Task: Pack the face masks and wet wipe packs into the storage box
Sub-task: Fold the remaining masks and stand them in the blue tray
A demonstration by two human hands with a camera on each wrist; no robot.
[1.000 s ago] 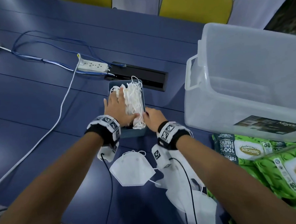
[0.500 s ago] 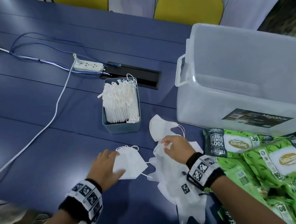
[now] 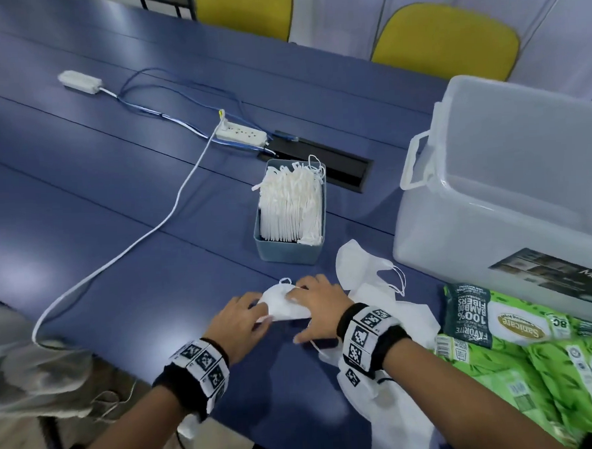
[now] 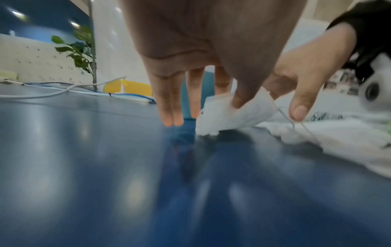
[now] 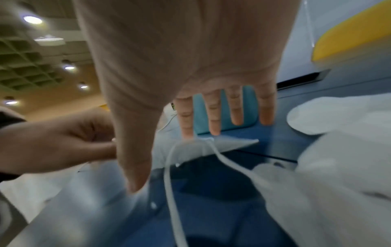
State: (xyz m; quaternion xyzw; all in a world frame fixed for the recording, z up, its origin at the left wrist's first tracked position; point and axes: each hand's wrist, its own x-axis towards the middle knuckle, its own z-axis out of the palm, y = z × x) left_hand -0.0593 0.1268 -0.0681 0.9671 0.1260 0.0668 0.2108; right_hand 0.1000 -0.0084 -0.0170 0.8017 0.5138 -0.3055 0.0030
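Observation:
A white folded face mask (image 3: pixel 285 307) lies on the blue table (image 3: pixel 151 232) between both hands. My left hand (image 3: pixel 249 316) pinches its left edge between thumb and fingers; the thumb (image 4: pixel 239 98) sits on the mask (image 4: pixel 232 117). My right hand (image 3: pixel 307 301) rests on the mask's right side with straight fingers (image 5: pixel 187 123); an ear loop (image 5: pixel 171 183) hangs under it. A small blue-grey box (image 3: pixel 291 253) packed with masks stands just beyond. The clear storage box (image 3: pixel 493 214) is at the right, with green wet wipe packs (image 3: pixel 505 326) in front of it.
A loose pile of white masks (image 3: pixel 377 288) lies by my right wrist. A power strip (image 3: pixel 241 132) with white and blue cables and a black cable hatch (image 3: pixel 332 167) lie behind the small box. Yellow chairs (image 3: pixel 446 41) stand beyond the table.
A second ago both hands were at the small box of masks. They pulled back to the loose masks, and now both meet on the single mask.

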